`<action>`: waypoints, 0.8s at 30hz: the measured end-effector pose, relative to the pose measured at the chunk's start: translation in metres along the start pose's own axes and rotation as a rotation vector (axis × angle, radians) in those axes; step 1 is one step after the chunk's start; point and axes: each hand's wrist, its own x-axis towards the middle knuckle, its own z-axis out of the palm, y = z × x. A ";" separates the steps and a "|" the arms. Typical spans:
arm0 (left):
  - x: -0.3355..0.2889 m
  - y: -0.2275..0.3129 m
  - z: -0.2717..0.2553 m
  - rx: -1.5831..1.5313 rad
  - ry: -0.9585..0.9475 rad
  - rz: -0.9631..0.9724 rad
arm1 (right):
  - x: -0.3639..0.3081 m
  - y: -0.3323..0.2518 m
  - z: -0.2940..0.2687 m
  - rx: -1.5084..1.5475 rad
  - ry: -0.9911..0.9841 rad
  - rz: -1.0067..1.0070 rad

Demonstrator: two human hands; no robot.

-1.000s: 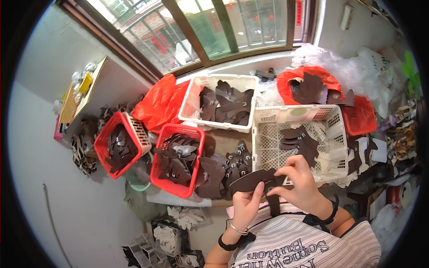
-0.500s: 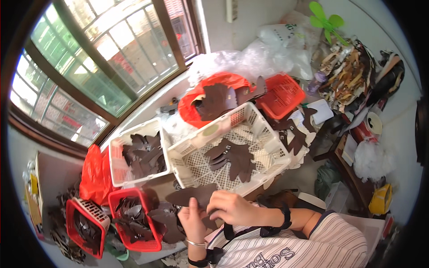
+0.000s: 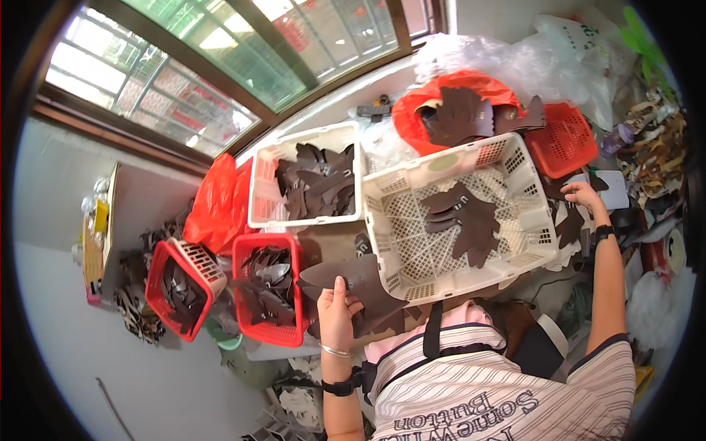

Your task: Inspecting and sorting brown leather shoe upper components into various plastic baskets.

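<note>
My left hand (image 3: 338,312) pinches a dark brown, leaf-shaped cut piece (image 3: 340,274) between thumb and fingers, in front of the large white basket (image 3: 382,242). Its material looks like thin leather or sheet. At the right, my right hand (image 3: 582,195) is stretched out past that basket, fingers apart, over loose dark pieces (image 3: 571,226); whether it touches one is hard to see. Inside the large basket lies a fanned stack of dark brown pieces (image 3: 474,224) with small light marks.
A smaller white basket (image 3: 254,180) and two red baskets (image 3: 300,294) hold more dark pieces. A red bag (image 3: 220,202) stands at the left, an orange-red lined container (image 3: 412,121) behind, an empty-looking red basket (image 3: 562,143) at right. Clear plastic bags (image 3: 507,66) lie by the window.
My right hand has left the piece and moved far right, past the large basket. My left hand still holds its piece. The view has shifted, so the baskets appear further right and higher.
</note>
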 end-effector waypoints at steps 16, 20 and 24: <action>-0.025 -0.014 -0.099 -0.070 0.217 0.144 | -0.159 -0.251 0.475 -0.771 -0.455 -1.176; -0.039 -0.015 -0.109 -0.081 0.244 0.155 | -0.162 -0.210 0.547 -1.207 -0.410 -0.929; -0.051 -0.015 -0.125 -0.131 0.293 0.173 | -0.166 -0.192 0.564 -1.079 -0.282 -1.005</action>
